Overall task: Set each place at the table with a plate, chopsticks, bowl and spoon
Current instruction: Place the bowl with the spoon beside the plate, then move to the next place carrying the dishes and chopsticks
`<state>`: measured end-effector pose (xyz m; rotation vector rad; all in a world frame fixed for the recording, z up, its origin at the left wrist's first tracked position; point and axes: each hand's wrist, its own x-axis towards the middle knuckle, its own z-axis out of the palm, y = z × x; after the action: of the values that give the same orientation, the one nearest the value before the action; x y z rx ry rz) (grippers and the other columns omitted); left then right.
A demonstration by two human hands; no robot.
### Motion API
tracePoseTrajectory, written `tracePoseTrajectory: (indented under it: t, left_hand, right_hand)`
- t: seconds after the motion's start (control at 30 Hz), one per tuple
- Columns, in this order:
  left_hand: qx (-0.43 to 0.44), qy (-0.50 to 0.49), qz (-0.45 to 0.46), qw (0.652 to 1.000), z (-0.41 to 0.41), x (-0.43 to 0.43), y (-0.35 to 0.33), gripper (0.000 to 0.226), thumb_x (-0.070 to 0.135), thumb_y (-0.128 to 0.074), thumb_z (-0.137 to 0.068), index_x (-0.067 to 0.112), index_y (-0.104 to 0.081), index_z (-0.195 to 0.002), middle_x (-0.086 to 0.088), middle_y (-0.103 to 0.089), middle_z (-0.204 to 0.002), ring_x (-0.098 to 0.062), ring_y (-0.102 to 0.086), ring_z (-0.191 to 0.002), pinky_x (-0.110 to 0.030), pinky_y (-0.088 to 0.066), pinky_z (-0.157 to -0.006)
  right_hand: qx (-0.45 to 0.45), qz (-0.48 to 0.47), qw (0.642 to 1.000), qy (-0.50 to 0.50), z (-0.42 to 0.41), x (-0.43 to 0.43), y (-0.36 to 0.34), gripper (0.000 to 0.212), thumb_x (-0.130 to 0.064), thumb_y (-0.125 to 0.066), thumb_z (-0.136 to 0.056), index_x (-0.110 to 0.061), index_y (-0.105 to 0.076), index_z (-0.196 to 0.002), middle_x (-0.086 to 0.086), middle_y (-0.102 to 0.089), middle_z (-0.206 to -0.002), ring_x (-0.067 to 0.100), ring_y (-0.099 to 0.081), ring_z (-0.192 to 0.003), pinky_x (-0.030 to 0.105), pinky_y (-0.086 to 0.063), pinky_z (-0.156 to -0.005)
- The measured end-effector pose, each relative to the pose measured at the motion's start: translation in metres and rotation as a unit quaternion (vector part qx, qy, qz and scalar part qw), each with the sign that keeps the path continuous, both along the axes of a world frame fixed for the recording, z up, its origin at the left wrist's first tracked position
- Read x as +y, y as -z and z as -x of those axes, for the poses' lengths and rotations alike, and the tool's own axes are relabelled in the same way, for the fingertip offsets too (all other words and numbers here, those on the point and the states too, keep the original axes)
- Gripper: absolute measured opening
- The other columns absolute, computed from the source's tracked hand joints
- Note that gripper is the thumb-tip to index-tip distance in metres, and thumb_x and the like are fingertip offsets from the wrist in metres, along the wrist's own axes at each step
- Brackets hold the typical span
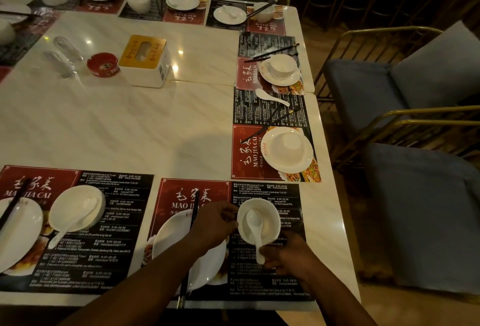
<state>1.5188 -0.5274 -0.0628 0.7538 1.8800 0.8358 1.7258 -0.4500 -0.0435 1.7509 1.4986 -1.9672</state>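
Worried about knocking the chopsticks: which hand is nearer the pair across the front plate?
Left. The left hand is right over the chopsticks, holding the bowl; the right hand is past the bowl, pinching the spoon handle.

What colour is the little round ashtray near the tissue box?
The ashtray is red with a dark middle, seen in the head view.

A pale marbled table [130, 123] carries printed red-and-black placemats along its edges: two side by side at the near edge [111, 268] [265, 281], two along the right edge [244, 154] [262, 45], and a row along the far edge [181, 17], with more partly cut off at the left edge. Toward the middle of the surface stand a white tissue box with a yellow top [145, 63], a red ashtray [103, 63] just to its left, and two clear glass containers [68, 49] [58, 64] left of the ashtray
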Motion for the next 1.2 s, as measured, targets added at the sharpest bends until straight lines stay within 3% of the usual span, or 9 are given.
tracePoseTrajectory:
  t: [0.23,0.37,0.5,0.67,0.87,0.97,1.03,1.13,1.2]
  left_hand:
    - [-0.008,0.002,0.012,1.0,0.007,0.002,-0.001,0.035,0.01,-0.081,-0.077,0.025,-0.071,-0.107,0.005,-0.074,-0.095,-0.008,-0.072,-0.086,-0.026,-0.061,-0.074]
    - [-0.003,-0.035,-0.004,0.999,0.023,0.001,-0.006,0.031,0.004,-0.072,-0.085,0.021,-0.07,-0.11,0.004,-0.075,-0.091,-0.009,-0.074,-0.078,-0.033,-0.062,-0.076]
    - [-0.01,-0.096,-0.024,0.995,0.05,0.0,-0.014,0.025,0.006,-0.069,-0.089,0.027,-0.07,-0.102,0.001,-0.075,-0.09,-0.014,-0.075,-0.078,-0.041,-0.062,-0.079]
    - [-0.013,-0.161,-0.046,0.986,0.073,0.003,-0.017,0.022,0.009,-0.069,-0.09,0.022,-0.07,-0.108,-0.001,-0.075,-0.089,-0.016,-0.075,-0.078,-0.047,-0.062,-0.077]
    - [0.019,-0.166,-0.038,0.985,0.057,0.023,-0.02,0.022,0.018,-0.065,-0.089,0.033,-0.07,-0.104,0.003,-0.076,-0.082,-0.015,-0.074,-0.074,-0.046,-0.062,-0.075]
    - [0.062,-0.149,-0.034,0.986,0.033,0.045,-0.022,0.019,0.021,-0.066,-0.088,0.032,-0.071,-0.103,0.007,-0.075,-0.084,-0.01,-0.072,-0.075,-0.043,-0.061,-0.078]
    - [0.082,-0.131,-0.031,0.987,0.013,0.063,-0.023,0.02,0.022,-0.067,-0.089,0.028,-0.07,-0.108,0.008,-0.074,-0.09,-0.008,-0.071,-0.08,-0.038,-0.06,-0.083]
    - [0.157,-0.124,-0.016,0.98,-0.018,0.093,-0.022,0.021,0.026,-0.066,-0.089,0.025,-0.071,-0.11,0.003,-0.074,-0.102,-0.012,-0.069,-0.089,-0.031,-0.056,-0.086]
    - [0.183,-0.157,-0.019,0.97,-0.043,0.112,-0.023,0.016,0.028,-0.063,-0.09,0.032,-0.071,-0.103,0.01,-0.073,-0.098,-0.007,-0.067,-0.087,-0.028,-0.055,-0.083]
  right_hand:
    - [-0.01,-0.02,1.0,-0.007,0.001,0.0,-0.002,0.052,-0.019,-0.08,-0.08,-0.021,-0.05,-0.123,0.009,-0.077,-0.084,0.024,-0.074,-0.069,0.03,-0.054,-0.058]
    - [-0.042,-0.074,0.996,0.007,0.0,0.012,-0.01,0.039,-0.031,-0.071,-0.089,-0.021,-0.05,-0.12,0.003,-0.077,-0.082,0.013,-0.073,-0.065,0.027,-0.055,-0.057]
    - [-0.07,-0.162,0.984,0.014,-0.005,0.03,-0.001,0.028,-0.039,-0.068,-0.088,-0.028,-0.065,-0.113,-0.001,-0.075,-0.093,0.016,-0.073,-0.076,0.045,-0.06,-0.081]
    - [-0.065,-0.203,0.974,-0.078,0.002,0.041,0.003,0.008,-0.035,-0.061,-0.095,-0.038,-0.068,-0.098,-0.008,-0.071,-0.099,0.014,-0.067,-0.09,0.042,-0.055,-0.09]
    - [-0.058,-0.19,0.964,-0.175,-0.01,0.066,0.011,0.019,-0.039,-0.053,-0.098,-0.036,-0.072,-0.092,-0.008,-0.073,-0.087,0.011,-0.069,-0.082,0.032,-0.055,-0.079]
    - [-0.054,-0.19,0.959,-0.204,-0.031,0.093,0.015,0.012,-0.036,-0.059,-0.096,-0.035,-0.069,-0.103,-0.007,-0.073,-0.1,0.009,-0.068,-0.087,0.026,-0.054,-0.079]
    - [-0.058,-0.205,0.946,-0.244,-0.046,0.117,0.019,0.014,-0.033,-0.061,-0.096,-0.034,-0.068,-0.107,-0.009,-0.071,-0.097,0.007,-0.068,-0.085,0.024,-0.055,-0.077]
    - [-0.06,-0.203,0.932,-0.295,-0.069,0.16,0.028,0.013,-0.034,-0.06,-0.096,-0.037,-0.065,-0.108,-0.007,-0.07,-0.096,0.008,-0.069,-0.083,0.025,-0.058,-0.071]
    - [-0.053,-0.207,0.919,-0.331,-0.086,0.193,0.035,0.012,-0.037,-0.059,-0.096,-0.038,-0.064,-0.108,-0.007,-0.069,-0.1,0.009,-0.068,-0.088,0.029,-0.059,-0.075]
